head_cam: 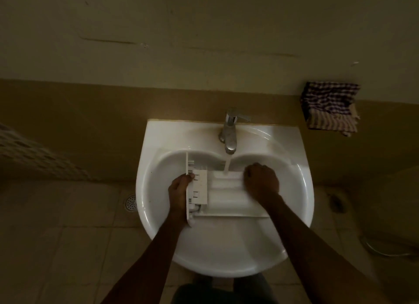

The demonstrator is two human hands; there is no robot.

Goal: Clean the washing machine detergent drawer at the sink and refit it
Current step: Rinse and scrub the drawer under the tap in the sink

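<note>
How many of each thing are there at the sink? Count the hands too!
Hands: 2 (left hand, right hand)
White drawer: 1
White sink: 1
Silver tap: 1
Checked cloth: 1
Floor drain: 1
Total: 7

detergent drawer (226, 194) | white plastic | lies crosswise inside white sink (226, 253) | front panel at left
</note>
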